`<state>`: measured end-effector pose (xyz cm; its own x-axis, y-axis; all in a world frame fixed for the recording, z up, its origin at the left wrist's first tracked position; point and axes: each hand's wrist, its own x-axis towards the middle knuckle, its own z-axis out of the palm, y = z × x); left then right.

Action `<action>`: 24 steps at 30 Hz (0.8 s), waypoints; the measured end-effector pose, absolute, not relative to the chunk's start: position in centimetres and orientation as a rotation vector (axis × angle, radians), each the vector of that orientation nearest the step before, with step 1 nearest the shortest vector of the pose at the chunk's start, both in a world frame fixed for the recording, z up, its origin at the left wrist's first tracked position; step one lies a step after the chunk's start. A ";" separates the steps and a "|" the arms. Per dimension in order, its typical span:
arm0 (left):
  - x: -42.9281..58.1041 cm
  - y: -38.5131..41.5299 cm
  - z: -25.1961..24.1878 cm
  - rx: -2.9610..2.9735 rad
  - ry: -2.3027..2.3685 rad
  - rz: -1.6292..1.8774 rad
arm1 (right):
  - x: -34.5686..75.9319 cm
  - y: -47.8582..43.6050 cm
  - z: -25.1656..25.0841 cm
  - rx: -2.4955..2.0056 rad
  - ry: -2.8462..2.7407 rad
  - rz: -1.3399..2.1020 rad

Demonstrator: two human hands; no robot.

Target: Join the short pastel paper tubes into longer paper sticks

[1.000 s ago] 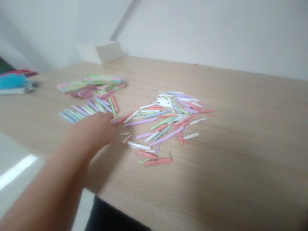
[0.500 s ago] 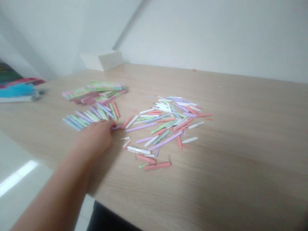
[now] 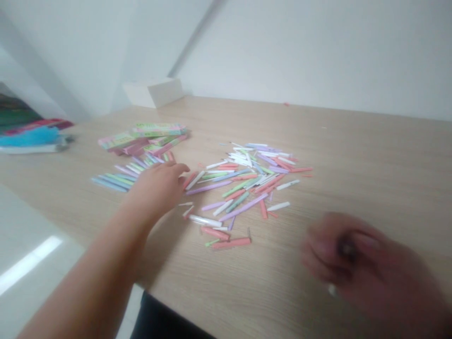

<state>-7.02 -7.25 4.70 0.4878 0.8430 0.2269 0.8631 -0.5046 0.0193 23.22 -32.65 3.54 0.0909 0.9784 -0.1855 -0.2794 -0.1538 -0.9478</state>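
My left hand point(image 3: 162, 186) reaches over the left side of the table, its fingertips apart beside a red pen barrel point(image 3: 189, 180) and a white one point(image 3: 195, 180). I see nothing held in it. Under and behind it lies a row of pastel pens point(image 3: 118, 180). To its right spreads a loose pile of pen parts point(image 3: 243, 179) in white, purple, green, blue and red. My right hand point(image 3: 349, 263), blurred, is at the lower right with fingers curled closed. A small white tip point(image 3: 332, 289) shows below it; what it holds is not clear.
Several pink and green boxes point(image 3: 155, 136) lie behind the row of pens. Farther back, a white box point(image 3: 155, 92) stands against the wall. Blue and red items point(image 3: 35, 134) rest at the far left. The wooden table's front edge point(image 3: 176, 313) crosses below.
My left hand has moved slightly right and up, from a purple pen to beside the red barrel, and its fingers have parted. My right hand has come into view at the lower right.
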 end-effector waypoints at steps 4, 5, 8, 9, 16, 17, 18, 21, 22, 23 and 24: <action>-3.3 -8.8 6.3 -3.017 -1.490 -0.332 | 23.6 -26.8 2.7 -0.873 -0.696 1.527; -2.3 -9.2 6.5 -3.108 -1.479 -0.364 | 23.8 -26.2 2.3 -0.839 -0.671 1.544; 0.0 -10.2 6.5 -3.346 -1.334 -0.369 | 24.2 -25.7 1.1 -0.809 -0.630 1.577; 0.6 -10.4 6.4 -3.407 -1.275 -0.345 | 24.2 -25.8 0.9 -0.811 -0.622 1.585; 2.8 -11.0 4.3 -3.327 -1.163 -0.150 | 24.1 -25.7 0.6 -0.858 -0.653 1.586; 3.0 -11.3 4.1 -3.295 -1.163 -0.154 | 24.1 -25.7 0.6 -0.870 -0.658 1.585; 3.2 -11.5 3.9 -3.265 -1.163 -0.141 | 24.1 -25.6 0.6 -0.880 -0.660 1.584; 3.9 -12.4 3.6 -3.220 -1.129 -0.131 | 24.1 -25.6 0.5 -0.896 -0.651 1.585; 4.0 -12.6 3.6 -3.217 -1.098 -0.153 | 24.1 -25.7 0.5 -0.897 -0.647 1.587; 4.2 -12.7 3.4 -3.212 -1.057 -0.173 | 24.1 -25.7 0.5 -0.898 -0.645 1.589; 4.2 -12.8 3.3 -3.201 -1.010 -0.191 | 24.1 -25.7 0.5 -0.899 -0.645 1.588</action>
